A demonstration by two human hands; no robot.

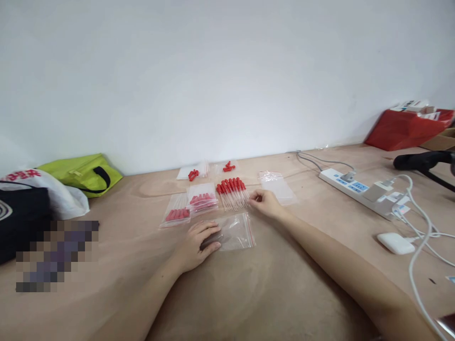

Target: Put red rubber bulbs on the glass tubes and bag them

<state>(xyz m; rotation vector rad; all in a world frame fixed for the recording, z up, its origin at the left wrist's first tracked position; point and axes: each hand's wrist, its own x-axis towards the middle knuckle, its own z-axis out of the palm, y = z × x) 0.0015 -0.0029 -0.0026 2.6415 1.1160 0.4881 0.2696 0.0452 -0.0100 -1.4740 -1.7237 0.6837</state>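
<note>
Several red-handled sticks with pale shafts (232, 192) lie side by side in a fanned row. At the row's right edge, my right hand (263, 202) has thumb and index finger pinched by the pale ends; what lies between the fingertips is too small to make out. A clear zip bag with a red line (236, 232) lies flat below the row. My left hand (202, 244) rests on the bag's left end, fingers apart. Left of the row are filled bags, one with red pieces (177, 214) and a stack of others (202, 199).
Small red pieces (194, 175) and more (229, 166) lie on bags near the wall. Clear bags (280, 188) lie right. A power strip (355, 189) with cables and a white charger case (396, 243) are farther right. A green bag (83, 173) stands left.
</note>
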